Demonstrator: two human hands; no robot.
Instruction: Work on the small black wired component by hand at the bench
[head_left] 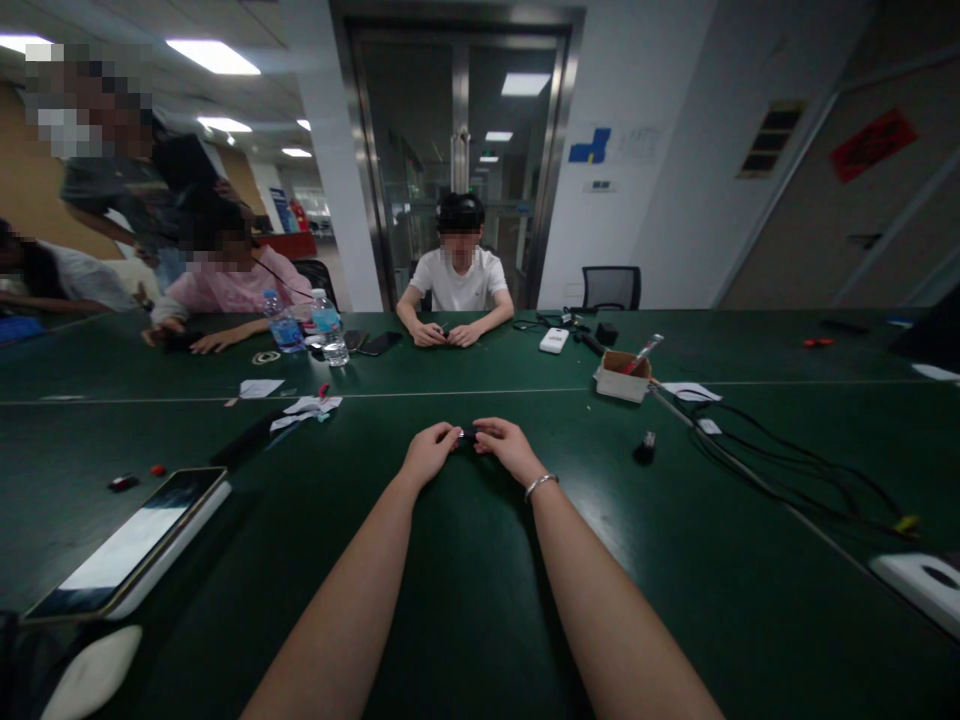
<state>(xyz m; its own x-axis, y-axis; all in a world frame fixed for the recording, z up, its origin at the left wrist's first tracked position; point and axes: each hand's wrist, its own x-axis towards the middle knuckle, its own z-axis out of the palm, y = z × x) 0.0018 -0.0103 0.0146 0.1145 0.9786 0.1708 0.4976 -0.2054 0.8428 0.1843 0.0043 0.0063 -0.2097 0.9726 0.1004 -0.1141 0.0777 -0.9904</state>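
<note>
Straight ahead of me, a small dark object (469,434) is pinched between the fingers of both hands, just above or on the green table. It has a shiny spot at its left end, and its kind is too small to make out. My left hand (432,452) grips the left end with thumb and fingertips. At the other end my right hand (511,448) is closed on it, with a silver bracelet (541,486) around the wrist. Fingers cover much of the object. To the right of my hands a small black piece with a metallic top (644,448) stands on the table.
Left lie a phone on a white box (172,540), red bits (157,470) and paper scraps (307,408). Water bottles (330,330) stand farther back. Right are a small carton (622,378) and black cables (795,470). A person (459,280) sits opposite.
</note>
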